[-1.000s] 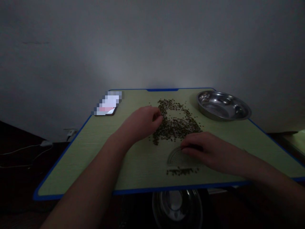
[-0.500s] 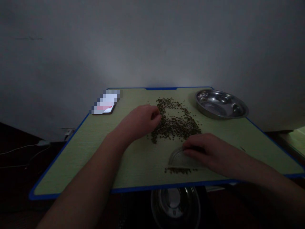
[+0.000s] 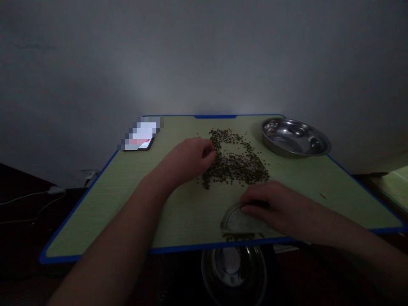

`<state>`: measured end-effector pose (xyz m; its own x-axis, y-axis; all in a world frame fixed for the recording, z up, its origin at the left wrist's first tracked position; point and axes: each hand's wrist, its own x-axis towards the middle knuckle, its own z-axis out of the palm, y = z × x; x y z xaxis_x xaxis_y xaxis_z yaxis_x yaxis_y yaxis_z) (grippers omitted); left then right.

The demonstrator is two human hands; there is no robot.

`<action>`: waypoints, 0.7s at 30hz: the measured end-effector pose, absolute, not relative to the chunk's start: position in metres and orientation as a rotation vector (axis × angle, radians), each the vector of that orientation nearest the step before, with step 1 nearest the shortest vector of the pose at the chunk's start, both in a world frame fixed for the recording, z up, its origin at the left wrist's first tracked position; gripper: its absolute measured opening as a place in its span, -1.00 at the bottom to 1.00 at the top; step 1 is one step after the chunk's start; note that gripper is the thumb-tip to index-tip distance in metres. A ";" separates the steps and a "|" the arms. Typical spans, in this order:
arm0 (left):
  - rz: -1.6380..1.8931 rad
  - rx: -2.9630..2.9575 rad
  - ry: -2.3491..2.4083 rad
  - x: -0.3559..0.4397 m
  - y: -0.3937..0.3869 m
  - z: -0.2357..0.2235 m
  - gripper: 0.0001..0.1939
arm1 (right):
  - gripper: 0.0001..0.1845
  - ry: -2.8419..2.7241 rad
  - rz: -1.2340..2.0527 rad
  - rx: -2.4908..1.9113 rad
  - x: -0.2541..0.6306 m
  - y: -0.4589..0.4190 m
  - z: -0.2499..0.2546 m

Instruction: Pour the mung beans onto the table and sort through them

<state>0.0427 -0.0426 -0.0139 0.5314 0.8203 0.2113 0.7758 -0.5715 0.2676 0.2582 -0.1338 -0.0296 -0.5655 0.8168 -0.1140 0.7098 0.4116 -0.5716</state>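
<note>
My right hand [image 3: 267,204] grips a clear half-round protractor [image 3: 234,221] between thumb and fingers, pressed flat near the table's front edge. Along its straight side lies a small row of dark seeds [image 3: 244,236]. The main spread of small dark green-brown seeds [image 3: 237,168] covers the middle of the table in a loose ring with a bare patch inside. At the left margin of that spread rests my left hand [image 3: 194,159], fingers curled and thumb close to them. Whatever its fingertips hold, if anything, is hidden or too small to see.
On the light green table [image 3: 127,204], rimmed in blue, a shallow steel basin [image 3: 295,138] stands at the back right. A lit phone [image 3: 140,136] lies at the back left. Below the front edge sits a steel bowl [image 3: 234,276]. A grey wall [image 3: 204,59] rises behind.
My right hand has drawn the protractor toward the front edge and slightly left, and the row of seeds at its straight side has moved with it. My left hand stays put.
</note>
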 end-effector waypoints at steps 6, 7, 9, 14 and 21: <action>0.478 2.627 1.374 0.043 -0.043 -0.013 -0.75 | -0.76 -2.478 0.913 -1.366 0.258 -0.138 -0.029; 0.477 2.628 1.374 0.043 -0.043 -0.013 -0.75 | -0.77 -2.475 0.904 -1.369 0.258 -0.138 -0.029; 0.475 2.625 1.374 0.043 -0.043 -0.013 -0.75 | -0.76 -2.474 0.894 -1.371 0.258 -0.139 -0.028; 0.473 2.633 1.360 0.044 -0.042 -0.014 -0.76 | -0.74 -2.499 0.948 -1.358 0.256 -0.137 -0.025; 0.459 2.620 1.362 0.045 -0.043 -0.014 -0.76 | -0.76 -2.496 0.955 -1.348 0.257 -0.136 -0.025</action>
<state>0.0445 -0.0426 -0.0136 0.5402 0.8179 0.1983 0.7709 -0.5754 0.2733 0.2569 -0.1357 -0.0253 -0.5853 0.7944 -0.1625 0.7000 0.3938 -0.5957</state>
